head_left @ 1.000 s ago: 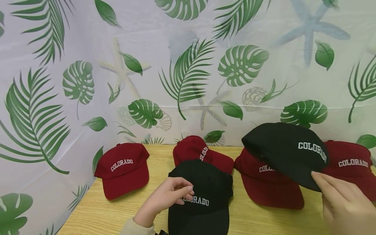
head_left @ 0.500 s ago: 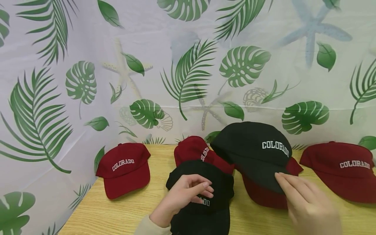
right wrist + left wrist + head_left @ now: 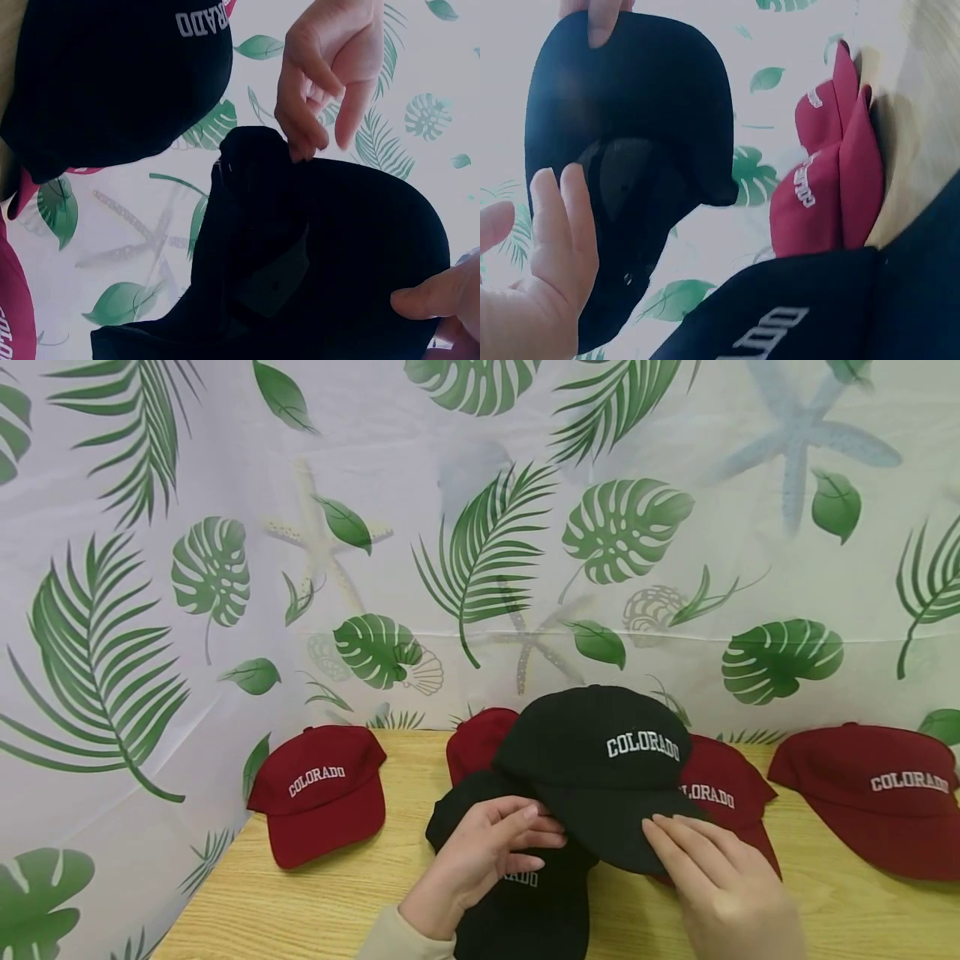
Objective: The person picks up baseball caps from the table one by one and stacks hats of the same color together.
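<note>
A black cap (image 3: 592, 743) with white COLORADO lettering hangs tilted in the air, its hollow underside showing in both wrist views. My right hand (image 3: 723, 885) pinches the brim's front edge, thumb beneath and fingers on top. Beside the cap's left edge is my left hand (image 3: 487, 860), fingers loosely bent; in the right wrist view its fingertips (image 3: 300, 150) are at the rim, and whether they touch cannot be told. Under my left hand a second black cap (image 3: 525, 918) lies on the table, partly covered by the hand and the raised cap.
A red COLORADO cap (image 3: 322, 793) sits at the left of the wooden table (image 3: 247, 902). Another red cap (image 3: 476, 743) is mostly hidden behind the black ones. To the right are two more, a half-covered red cap (image 3: 731, 789) and a far red cap (image 3: 862, 802). A leaf-patterned cloth (image 3: 525, 568) hangs behind.
My right hand has carried the black cap leftward from over the right-hand red caps to above the lying black cap. My left hand has moved right to meet it.
</note>
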`<state>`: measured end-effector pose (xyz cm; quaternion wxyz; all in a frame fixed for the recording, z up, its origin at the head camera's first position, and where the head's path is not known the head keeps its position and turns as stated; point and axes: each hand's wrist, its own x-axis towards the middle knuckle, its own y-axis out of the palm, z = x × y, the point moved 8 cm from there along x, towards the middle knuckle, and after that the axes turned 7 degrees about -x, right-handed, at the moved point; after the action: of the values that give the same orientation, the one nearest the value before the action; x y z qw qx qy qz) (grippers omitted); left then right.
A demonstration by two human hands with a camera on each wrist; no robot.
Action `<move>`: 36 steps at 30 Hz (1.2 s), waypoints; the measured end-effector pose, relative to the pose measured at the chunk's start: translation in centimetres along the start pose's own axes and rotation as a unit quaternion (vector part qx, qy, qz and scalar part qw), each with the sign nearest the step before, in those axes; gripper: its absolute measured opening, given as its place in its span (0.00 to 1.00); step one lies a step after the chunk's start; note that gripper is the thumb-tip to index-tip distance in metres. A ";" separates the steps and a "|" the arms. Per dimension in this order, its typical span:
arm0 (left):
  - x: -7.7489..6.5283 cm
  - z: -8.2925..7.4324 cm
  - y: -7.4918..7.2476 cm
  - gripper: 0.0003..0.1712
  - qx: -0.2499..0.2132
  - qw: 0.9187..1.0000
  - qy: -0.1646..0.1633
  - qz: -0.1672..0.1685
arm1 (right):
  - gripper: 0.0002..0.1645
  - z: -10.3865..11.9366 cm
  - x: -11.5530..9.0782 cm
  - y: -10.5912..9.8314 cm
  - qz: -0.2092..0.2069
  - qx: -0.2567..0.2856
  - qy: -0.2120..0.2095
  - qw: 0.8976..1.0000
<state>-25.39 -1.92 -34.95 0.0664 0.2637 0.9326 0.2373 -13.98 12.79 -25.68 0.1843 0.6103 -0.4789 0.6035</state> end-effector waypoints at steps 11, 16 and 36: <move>-0.2 -0.2 0.1 0.11 -0.068 0.997 0.013 -0.031 | 0.26 1.5 0.1 0.7 0.000 0.008 -0.046 0.999; -0.5 -0.6 -0.1 0.14 -0.082 0.995 0.030 -0.055 | 0.26 1.8 0.0 0.9 0.002 0.011 -0.042 0.999; -2.0 -2.8 -1.5 0.15 -0.117 0.988 0.076 -0.067 | 0.28 0.3 -0.6 1.0 0.006 0.011 0.034 0.999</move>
<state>-25.10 -5.24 -33.27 0.0415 0.1720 0.9165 0.3587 -14.57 12.32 -26.67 0.1899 0.5885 -0.4693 0.6304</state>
